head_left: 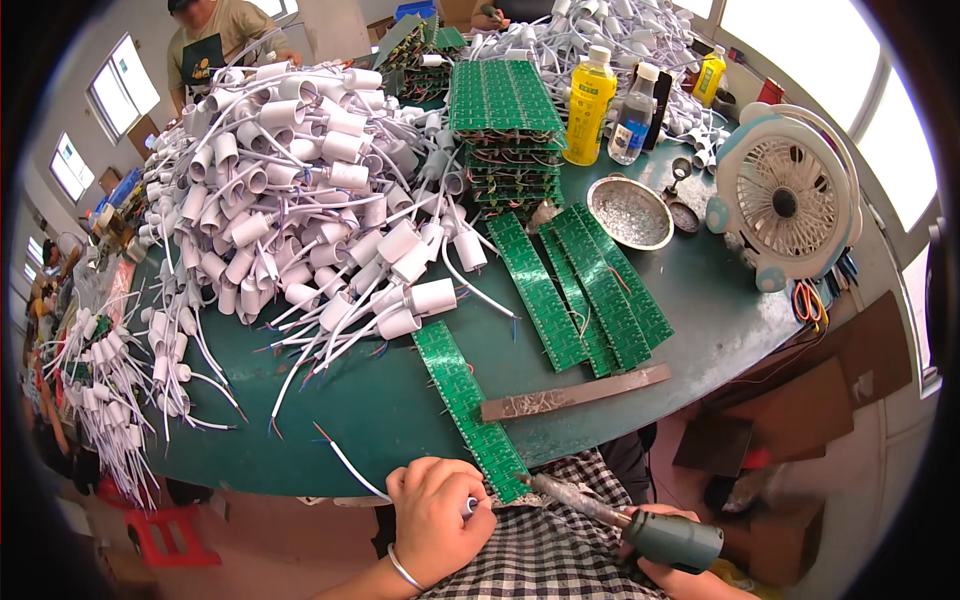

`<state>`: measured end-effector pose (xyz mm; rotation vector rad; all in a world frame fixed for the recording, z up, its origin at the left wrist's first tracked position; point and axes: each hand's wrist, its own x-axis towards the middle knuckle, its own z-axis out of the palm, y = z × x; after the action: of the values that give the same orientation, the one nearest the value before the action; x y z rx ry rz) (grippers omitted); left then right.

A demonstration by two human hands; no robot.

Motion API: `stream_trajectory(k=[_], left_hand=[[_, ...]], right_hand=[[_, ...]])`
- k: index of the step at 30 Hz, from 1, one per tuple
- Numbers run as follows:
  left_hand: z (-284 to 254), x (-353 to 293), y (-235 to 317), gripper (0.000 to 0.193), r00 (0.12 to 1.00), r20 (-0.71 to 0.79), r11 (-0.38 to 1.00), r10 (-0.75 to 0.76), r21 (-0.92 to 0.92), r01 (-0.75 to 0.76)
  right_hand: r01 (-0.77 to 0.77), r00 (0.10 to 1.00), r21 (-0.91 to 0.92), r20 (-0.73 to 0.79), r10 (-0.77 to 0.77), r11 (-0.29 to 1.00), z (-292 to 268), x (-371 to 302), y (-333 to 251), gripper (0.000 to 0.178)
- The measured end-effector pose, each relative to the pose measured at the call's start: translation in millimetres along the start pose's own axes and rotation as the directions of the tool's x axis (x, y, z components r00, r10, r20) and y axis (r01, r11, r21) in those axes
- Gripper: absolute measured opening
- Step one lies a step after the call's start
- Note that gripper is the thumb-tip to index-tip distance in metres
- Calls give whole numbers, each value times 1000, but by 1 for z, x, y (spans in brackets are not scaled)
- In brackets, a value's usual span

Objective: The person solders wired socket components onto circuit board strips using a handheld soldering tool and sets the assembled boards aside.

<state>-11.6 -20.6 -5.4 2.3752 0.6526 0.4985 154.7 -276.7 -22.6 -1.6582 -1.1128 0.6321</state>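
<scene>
My left hand [440,515] is closed near the table's front edge, around a white lamp socket that mostly hides in the fingers. Its white cable [350,466] runs out to the left and ends in bare coloured wires. My right hand [660,550] grips a soldering iron [590,503] with a dark green handle, pointing left. The iron's tip is at the near end of a narrow green circuit board strip [455,385], beside my left hand. Whether tip and board touch, I cannot tell. A brownish bar [575,391] lies across the strip's right edge.
A large heap of white lamp sockets with cables [290,190] covers the left. Behind stand stacked green boards [507,100], with loose strips [540,290] in front. To the right are a metal bowl [630,212], bottles [590,105] and a fan [785,200]. A person [225,40] stands at the back left.
</scene>
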Motion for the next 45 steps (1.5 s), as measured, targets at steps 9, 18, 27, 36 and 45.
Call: stream_trajectory(k=[9, 18, 27, 36, 45], left_hand=[[3, 3, 1, 10, 999, 4, 999, -35, 41, 35], [6, 4, -1, 11, 999, 17, 998, -44, 39, 43], [4, 4, 0, 12, 999, 21, 998, -44, 34, 44], [6, 4, -4, 12, 1000, 15, 999, -22, 37, 22], [6, 4, -2, 12, 999, 22, 998, -36, 48, 35]], right_hand=[[-260, 951, 80, -152, 270, 962, 12, -32, -8, 49], [-216, 975, -15, -63, 214, 976, 12, -15, -12, 50], [-229, 973, -73, -1, 229, 971, 11, -13, -17, 54], [-224, 974, -131, -69, 216, 966, 14, -21, -6, 52], [-257, 958, -66, -145, 246, 964, 12, -24, -8, 50]])
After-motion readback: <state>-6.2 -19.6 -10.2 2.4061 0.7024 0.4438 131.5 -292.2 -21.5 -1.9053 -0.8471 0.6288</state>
